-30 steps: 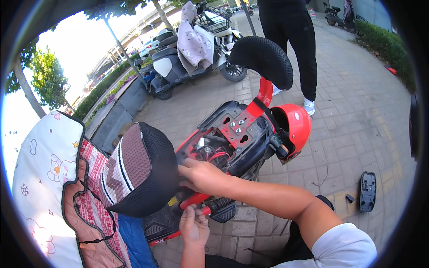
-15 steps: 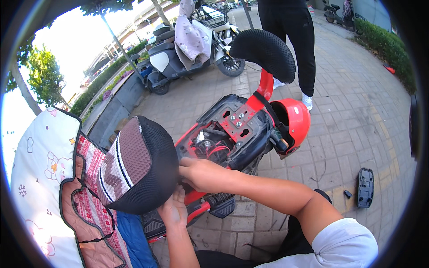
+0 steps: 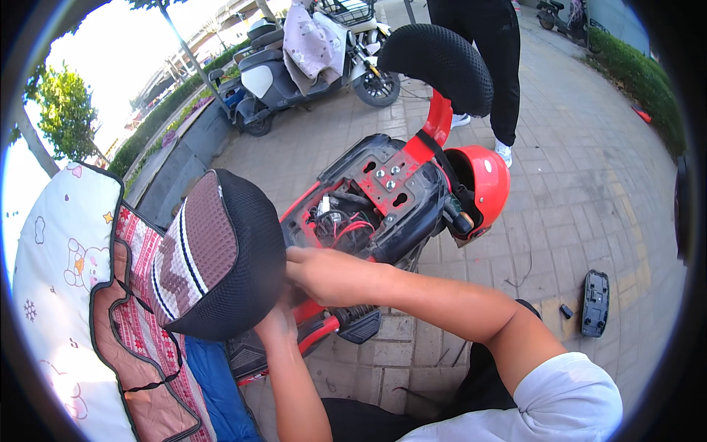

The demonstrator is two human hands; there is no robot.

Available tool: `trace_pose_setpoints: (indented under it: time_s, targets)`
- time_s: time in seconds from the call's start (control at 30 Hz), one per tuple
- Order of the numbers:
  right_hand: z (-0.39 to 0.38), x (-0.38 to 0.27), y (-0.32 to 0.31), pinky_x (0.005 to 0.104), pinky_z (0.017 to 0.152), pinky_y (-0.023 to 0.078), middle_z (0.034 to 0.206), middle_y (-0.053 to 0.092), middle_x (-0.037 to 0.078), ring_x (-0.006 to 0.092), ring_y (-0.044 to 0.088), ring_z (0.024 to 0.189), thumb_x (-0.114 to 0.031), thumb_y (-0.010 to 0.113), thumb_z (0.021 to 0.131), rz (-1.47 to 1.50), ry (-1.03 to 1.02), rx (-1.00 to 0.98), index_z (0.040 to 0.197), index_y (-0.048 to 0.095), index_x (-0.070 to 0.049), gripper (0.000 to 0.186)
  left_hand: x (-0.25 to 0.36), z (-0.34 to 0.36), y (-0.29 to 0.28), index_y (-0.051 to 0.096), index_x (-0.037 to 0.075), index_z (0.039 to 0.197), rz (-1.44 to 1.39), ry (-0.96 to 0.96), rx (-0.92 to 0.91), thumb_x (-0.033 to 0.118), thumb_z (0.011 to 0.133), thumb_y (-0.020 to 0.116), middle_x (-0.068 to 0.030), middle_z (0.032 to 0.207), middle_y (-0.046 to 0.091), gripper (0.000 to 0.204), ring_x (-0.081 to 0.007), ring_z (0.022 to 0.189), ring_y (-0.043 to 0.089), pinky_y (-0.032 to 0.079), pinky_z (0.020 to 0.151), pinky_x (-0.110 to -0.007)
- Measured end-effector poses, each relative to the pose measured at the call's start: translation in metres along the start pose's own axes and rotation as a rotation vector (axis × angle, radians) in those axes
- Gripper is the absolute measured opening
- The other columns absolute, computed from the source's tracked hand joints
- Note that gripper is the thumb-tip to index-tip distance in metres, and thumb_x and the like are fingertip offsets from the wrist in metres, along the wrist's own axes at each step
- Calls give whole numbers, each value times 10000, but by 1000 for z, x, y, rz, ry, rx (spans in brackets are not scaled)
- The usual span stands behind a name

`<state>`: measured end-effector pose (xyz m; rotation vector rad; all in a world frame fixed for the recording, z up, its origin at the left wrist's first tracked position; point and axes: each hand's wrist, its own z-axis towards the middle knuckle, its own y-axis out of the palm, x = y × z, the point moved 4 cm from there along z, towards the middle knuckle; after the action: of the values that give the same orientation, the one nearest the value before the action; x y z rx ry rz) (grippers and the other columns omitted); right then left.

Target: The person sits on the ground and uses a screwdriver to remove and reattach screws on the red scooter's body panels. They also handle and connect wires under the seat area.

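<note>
A scooter seat [image 3: 254, 243] in a black mesh cover with a brown and white striped top stands tilted up on edge at the left. My right hand [image 3: 324, 274] is at its underside with curled fingers; what they grip is hidden. My left hand [image 3: 277, 320] is right below, against the seat's lower edge, its fingers mostly hidden behind the seat and my right hand. Beyond my hands, the red scooter's open body [image 3: 309, 228] shows loose wires [image 3: 352, 227] in its cavity and a bolted red bracket [image 3: 387, 180].
A mesh-covered backrest [image 3: 438, 66] rises at the scooter's rear, with a red helmet [image 3: 482, 188] beside it. A quilted cover [image 3: 66, 272] drapes at left. A black plastic part [image 3: 595, 303] lies on the paving. A person [image 3: 497, 81] stands behind; a parked scooter [image 3: 294, 74] is at far left.
The view has shifted slightly. My left hand's fingers, visible against the seat before, are now mostly hidden. My right hand stays at the seat's underside.
</note>
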<state>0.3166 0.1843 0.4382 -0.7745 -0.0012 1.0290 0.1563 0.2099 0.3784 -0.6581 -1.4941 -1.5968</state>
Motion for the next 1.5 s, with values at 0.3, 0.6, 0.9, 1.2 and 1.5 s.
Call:
trace_pose_setpoints:
  time_s: [0.3,0.6,0.9,1.2,1.5]
  targets:
    - [1,4,-1,447,732,572,961,572,166,361,657,884,-194,733,791,6,24,-85,1076,677,-59,321,-11,6,2,661,47,1128,-61,75,-62,123,965,638,-59,1064,685,182,-172,893,648,556,823,-319]
    - [7,7,-3,448,779,570,1045,573,199,385,660,904,-99,694,791,-47,39,-105,1120,667,-37,336,-15,3,-5,660,47,1106,-74,70,-24,73,955,634,-57,1029,685,155,-173,858,645,555,803,-320]
    - [9,1,-2,463,789,566,1127,572,214,398,653,919,-60,665,805,-81,45,-121,1127,663,-27,324,-15,1,-10,659,43,1110,-116,59,53,73,938,651,-75,1029,691,175,-175,860,658,566,786,-329]
    - [5,2,-1,452,727,575,992,571,187,371,670,884,-112,717,766,-41,-51,-92,1056,660,-16,311,-10,-1,-3,663,43,1080,-108,48,-1,112,944,669,-63,1002,695,153,-159,849,664,564,756,-289]
    - [2,-6,-1,447,752,577,991,564,192,369,664,895,-64,673,773,-33,-48,-159,1047,671,-22,277,-12,-2,-6,666,35,1075,-110,46,-4,151,956,675,-48,950,674,166,-146,843,659,558,759,-290]
